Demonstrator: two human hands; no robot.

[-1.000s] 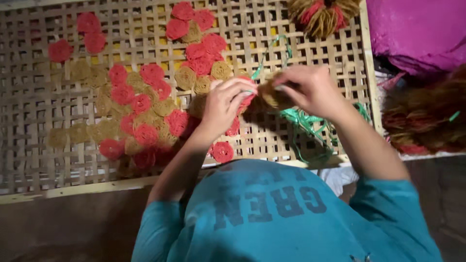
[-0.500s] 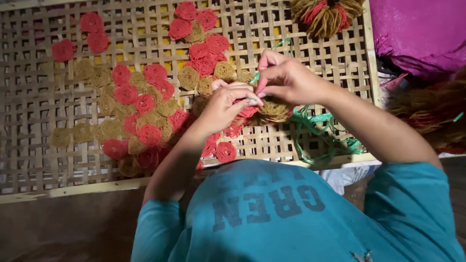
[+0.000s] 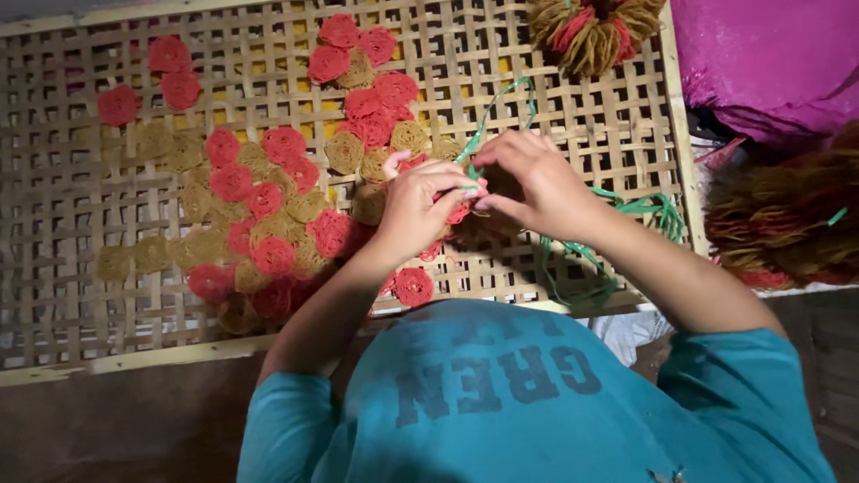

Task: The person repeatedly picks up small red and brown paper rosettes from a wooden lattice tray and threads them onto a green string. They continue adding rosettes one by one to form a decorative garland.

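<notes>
Both hands shifted slightly toward 9 o'clock since earlier frame. Your left hand and right hand pinch green strip together over woven bamboo tray; red discs at 9 o'clock.

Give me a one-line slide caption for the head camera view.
Both hands work a green strip above red and tan woven discs on a bamboo lattice tray.

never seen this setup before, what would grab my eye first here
First the scatter of red and tan woven discs lying across the middle of the pale lattice tray. Next, the left hand and right hand meeting just right of them, pinching a thin green strip over a small piece that the fingers mostly hide. A red-and-tan fibre bundle sits at the tray's top edge.
</notes>
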